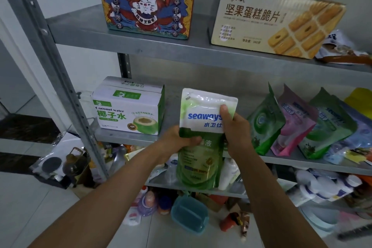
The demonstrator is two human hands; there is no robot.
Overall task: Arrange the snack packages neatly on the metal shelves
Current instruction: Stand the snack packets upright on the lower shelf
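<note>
I hold a green and white "seaways" pouch (pixel 203 119) upright in front of the middle metal shelf (pixel 128 137). My left hand (pixel 177 141) grips its lower left side. My right hand (pixel 236 127) grips its right edge, thumb on the front. The pouch hangs in the gap between a white and green coconut water box (pixel 128 106) on the left and a leaning row of green, pink and purple pouches (pixel 302 125) on the right.
The upper shelf (pixel 161 46) carries a colourful cat box (pixel 149 2), a beige biscuit box (pixel 273 22) and a crumpled bag (pixel 342 50). Lower shelves hold bottles (pixel 322 187). A blue plastic container (pixel 189 213) and small items lie on the floor. A steel upright (pixel 60 78) stands left.
</note>
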